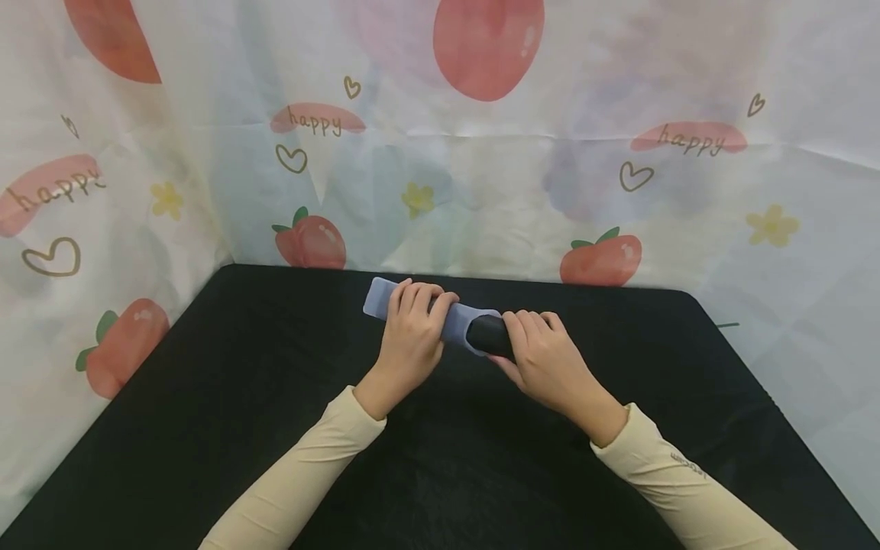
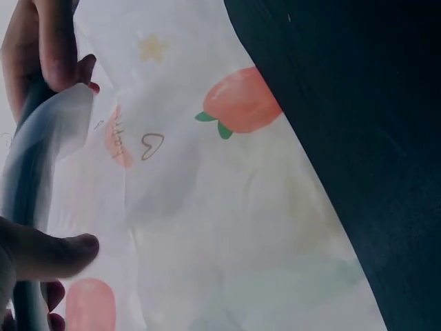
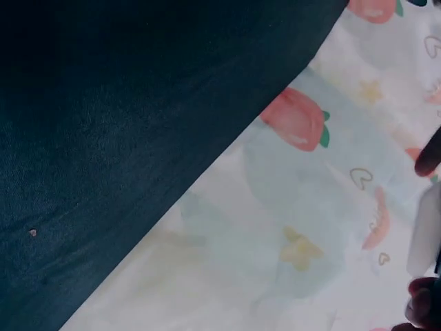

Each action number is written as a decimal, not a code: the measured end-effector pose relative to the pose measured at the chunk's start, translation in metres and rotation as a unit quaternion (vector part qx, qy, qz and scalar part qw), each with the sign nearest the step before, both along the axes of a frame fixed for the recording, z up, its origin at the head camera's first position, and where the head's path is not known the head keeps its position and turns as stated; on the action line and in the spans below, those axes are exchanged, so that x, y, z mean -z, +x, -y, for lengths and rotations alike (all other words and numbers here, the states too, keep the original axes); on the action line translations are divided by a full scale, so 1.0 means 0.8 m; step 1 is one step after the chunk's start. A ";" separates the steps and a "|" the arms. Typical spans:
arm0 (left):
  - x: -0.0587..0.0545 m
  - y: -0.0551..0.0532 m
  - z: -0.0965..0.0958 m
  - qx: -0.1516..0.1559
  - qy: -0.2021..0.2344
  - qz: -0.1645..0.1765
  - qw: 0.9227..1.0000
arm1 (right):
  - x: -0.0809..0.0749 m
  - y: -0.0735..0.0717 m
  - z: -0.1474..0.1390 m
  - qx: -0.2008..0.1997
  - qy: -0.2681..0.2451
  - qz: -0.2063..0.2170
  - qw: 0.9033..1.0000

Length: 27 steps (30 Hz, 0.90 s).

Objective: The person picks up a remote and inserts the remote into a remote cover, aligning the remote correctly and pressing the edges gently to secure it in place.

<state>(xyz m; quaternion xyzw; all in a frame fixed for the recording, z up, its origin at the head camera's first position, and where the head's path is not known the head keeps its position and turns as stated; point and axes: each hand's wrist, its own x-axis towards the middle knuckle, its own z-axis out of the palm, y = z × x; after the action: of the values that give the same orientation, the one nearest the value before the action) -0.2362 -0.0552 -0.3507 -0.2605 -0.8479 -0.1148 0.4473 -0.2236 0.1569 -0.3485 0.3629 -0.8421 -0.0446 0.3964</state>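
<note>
Sleeves (image 1: 292, 481) foremost; left hand (image 1: 411, 336) grips blue case (image 1: 459, 324), right hand (image 1: 550, 363) black bar (image 1: 491, 336) partly inside it, fingers curled.

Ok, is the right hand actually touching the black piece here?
Touching. The head view shows it: the right hand grips the end of the black piece, fingers over it and thumb along its near side.

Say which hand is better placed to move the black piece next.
The right hand, probably: it grips the black piece where it shows beyond the blue cover, while the left hand holds the blue cover.
</note>
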 end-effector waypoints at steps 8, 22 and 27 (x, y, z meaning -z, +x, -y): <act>0.002 0.009 -0.005 0.010 0.010 -0.026 1.000 | -0.001 -0.008 0.001 0.003 -0.057 -0.043 0.997; -0.011 0.023 -0.029 -0.141 -0.021 -0.077 0.987 | 0.004 -0.006 0.015 -0.033 -0.078 -0.079 0.993; -0.013 0.020 -0.031 -0.139 -0.016 -0.086 0.986 | 0.004 -0.003 0.019 -0.017 -0.076 -0.073 0.994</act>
<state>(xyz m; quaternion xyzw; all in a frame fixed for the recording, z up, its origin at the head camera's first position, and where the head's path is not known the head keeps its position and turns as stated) -0.2206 -0.0300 -0.3405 -0.1562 -0.8359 -0.0150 0.5260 -0.2263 0.1417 -0.3520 0.3421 -0.8057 0.0000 0.4836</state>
